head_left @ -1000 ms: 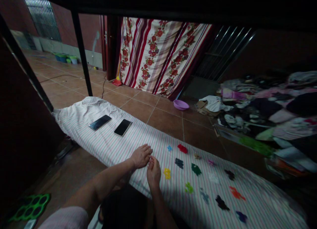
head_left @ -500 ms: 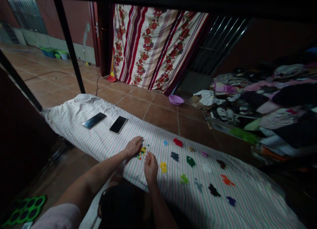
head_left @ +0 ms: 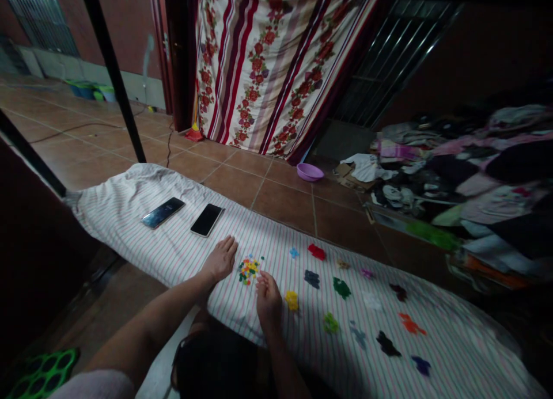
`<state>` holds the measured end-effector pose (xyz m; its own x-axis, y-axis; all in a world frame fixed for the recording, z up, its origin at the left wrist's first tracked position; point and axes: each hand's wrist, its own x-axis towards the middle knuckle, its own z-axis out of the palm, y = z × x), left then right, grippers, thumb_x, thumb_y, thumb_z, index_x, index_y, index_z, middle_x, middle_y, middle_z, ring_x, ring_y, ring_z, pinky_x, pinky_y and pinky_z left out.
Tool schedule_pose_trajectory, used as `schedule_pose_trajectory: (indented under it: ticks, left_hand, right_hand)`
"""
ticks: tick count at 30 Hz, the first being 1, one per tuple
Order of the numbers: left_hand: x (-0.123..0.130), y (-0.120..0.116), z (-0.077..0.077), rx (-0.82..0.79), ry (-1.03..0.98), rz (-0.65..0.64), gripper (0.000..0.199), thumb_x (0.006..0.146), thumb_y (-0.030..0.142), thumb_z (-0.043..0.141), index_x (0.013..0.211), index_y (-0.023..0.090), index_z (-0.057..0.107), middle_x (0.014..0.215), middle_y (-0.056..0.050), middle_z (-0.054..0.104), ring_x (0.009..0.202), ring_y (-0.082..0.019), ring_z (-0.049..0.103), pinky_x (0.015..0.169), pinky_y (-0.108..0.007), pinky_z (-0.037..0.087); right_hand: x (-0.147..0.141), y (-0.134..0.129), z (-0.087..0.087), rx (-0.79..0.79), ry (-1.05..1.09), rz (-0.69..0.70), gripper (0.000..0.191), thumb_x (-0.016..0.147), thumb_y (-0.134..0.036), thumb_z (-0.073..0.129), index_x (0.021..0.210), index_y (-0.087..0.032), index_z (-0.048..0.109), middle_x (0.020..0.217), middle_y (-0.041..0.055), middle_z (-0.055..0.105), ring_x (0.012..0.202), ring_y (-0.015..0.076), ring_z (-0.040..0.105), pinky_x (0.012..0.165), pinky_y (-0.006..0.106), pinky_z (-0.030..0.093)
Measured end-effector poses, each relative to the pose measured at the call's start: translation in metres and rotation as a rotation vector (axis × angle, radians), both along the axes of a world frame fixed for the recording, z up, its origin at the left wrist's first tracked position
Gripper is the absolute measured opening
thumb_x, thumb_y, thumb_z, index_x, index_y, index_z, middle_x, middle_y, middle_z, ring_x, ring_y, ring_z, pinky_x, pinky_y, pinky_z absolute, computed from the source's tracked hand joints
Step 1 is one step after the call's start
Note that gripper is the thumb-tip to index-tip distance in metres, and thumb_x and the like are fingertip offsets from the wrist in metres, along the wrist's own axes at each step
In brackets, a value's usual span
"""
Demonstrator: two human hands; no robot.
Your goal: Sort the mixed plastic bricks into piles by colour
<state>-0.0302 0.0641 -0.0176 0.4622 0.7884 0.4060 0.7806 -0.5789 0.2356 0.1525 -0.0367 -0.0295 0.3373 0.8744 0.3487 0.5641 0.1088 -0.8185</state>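
Observation:
On the striped cloth (head_left: 242,312) lies a mixed pile of small coloured pieces (head_left: 248,270), with yellow, green, orange and blue among them. To the left of this pile, my left hand (head_left: 221,259) rests flat with its fingers stretched out, holding nothing. My right hand (head_left: 268,295) is at the pile's right edge, fingers curled together. Whatever may be between those fingertips is too small to make out. Just right of that hand sits a heap of yellow pieces (head_left: 292,300). Farther right are single-colour heaps, including red pieces (head_left: 317,251), dark green pieces (head_left: 341,288) and black pieces (head_left: 387,344).
Two phones, one bluish-screened phone (head_left: 163,212) and one black-screened phone (head_left: 207,220), lie on the cloth's left part. A dark metal post (head_left: 113,71) rises at the far left edge. Beyond, a purple basin (head_left: 310,172) and piled clothes (head_left: 432,174) are on the floor.
My left hand has drawn back to the left, uncovering more of the mixed pile. My right hand stays by the pile's right edge, and the view has shifted slightly.

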Motion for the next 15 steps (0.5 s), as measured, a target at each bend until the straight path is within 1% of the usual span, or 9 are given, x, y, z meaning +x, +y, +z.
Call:
schedule_pose_trajectory:
  ticks: [2, 4, 7, 9, 11, 13, 15]
  left_hand:
    - [0.001, -0.002, 0.002, 0.012, 0.012, 0.007, 0.044, 0.091, 0.020, 0.037, 0.131, 0.009, 0.051, 0.138, -0.021, 0.052, 0.137, -0.030, 0.039, 0.106, -0.050, 0.041]
    - [0.001, -0.003, 0.005, 0.020, 0.021, 0.014, 0.044, 0.090, 0.019, 0.037, 0.130, 0.008, 0.051, 0.137, -0.021, 0.052, 0.136, -0.030, 0.040, 0.107, -0.049, 0.041]
    - [0.000, -0.005, 0.007, 0.027, 0.027, 0.018, 0.043, 0.091, 0.021, 0.038, 0.130, 0.008, 0.052, 0.136, -0.020, 0.053, 0.136, -0.030, 0.040, 0.107, -0.049, 0.041]
    - [0.000, -0.005, 0.008, 0.027, 0.039, 0.020, 0.043, 0.091, 0.022, 0.037, 0.129, 0.008, 0.052, 0.136, -0.020, 0.053, 0.136, -0.030, 0.040, 0.107, -0.048, 0.040]
    - [0.001, -0.005, 0.009, 0.022, 0.051, 0.022, 0.043, 0.092, 0.022, 0.036, 0.129, 0.008, 0.052, 0.137, -0.020, 0.053, 0.136, -0.030, 0.040, 0.107, -0.048, 0.040]
    - [0.001, -0.005, 0.011, 0.010, 0.058, 0.020, 0.043, 0.091, 0.022, 0.036, 0.129, 0.007, 0.051, 0.137, -0.020, 0.052, 0.136, -0.030, 0.040, 0.107, -0.047, 0.039]
    - [0.001, -0.006, 0.013, -0.002, 0.060, 0.018, 0.043, 0.091, 0.022, 0.037, 0.129, 0.007, 0.051, 0.137, -0.020, 0.052, 0.136, -0.030, 0.040, 0.107, -0.047, 0.040]
  right_hand:
    - [0.001, 0.003, 0.006, 0.027, -0.027, -0.010, 0.037, 0.093, -0.034, 0.035, 0.109, -0.017, 0.063, 0.094, 0.0103, 0.070, 0.083, 0.0208, 0.067, 0.074, 0.034, 0.055]
    - [0.001, 0.011, 0.015, 0.086, -0.082, -0.033, 0.037, 0.094, -0.033, 0.035, 0.113, -0.016, 0.062, 0.101, 0.0121, 0.069, 0.091, 0.0221, 0.065, 0.080, 0.037, 0.054]
    - [0.000, 0.027, 0.024, 0.151, -0.266, 0.001, 0.038, 0.093, -0.035, 0.040, 0.119, -0.015, 0.060, 0.113, 0.0145, 0.065, 0.107, 0.0256, 0.059, 0.094, 0.044, 0.047]
    - [-0.001, 0.036, 0.026, 0.119, -0.439, 0.076, 0.042, 0.089, -0.039, 0.048, 0.123, -0.018, 0.060, 0.124, 0.0138, 0.061, 0.117, 0.0294, 0.052, 0.100, 0.048, 0.042]
    - [-0.004, 0.042, 0.024, 0.055, -0.574, 0.144, 0.046, 0.085, -0.041, 0.055, 0.127, -0.022, 0.059, 0.134, 0.0107, 0.056, 0.126, 0.0323, 0.044, 0.102, 0.049, 0.038]
    - [-0.008, 0.043, 0.023, 0.010, -0.645, 0.177, 0.049, 0.083, -0.039, 0.059, 0.129, -0.024, 0.057, 0.137, 0.0084, 0.054, 0.129, 0.0330, 0.040, 0.103, 0.050, 0.036]
    - [-0.012, 0.042, 0.022, 0.010, -0.663, 0.188, 0.048, 0.083, -0.038, 0.060, 0.128, -0.024, 0.059, 0.135, 0.0088, 0.055, 0.128, 0.0325, 0.040, 0.104, 0.049, 0.035]
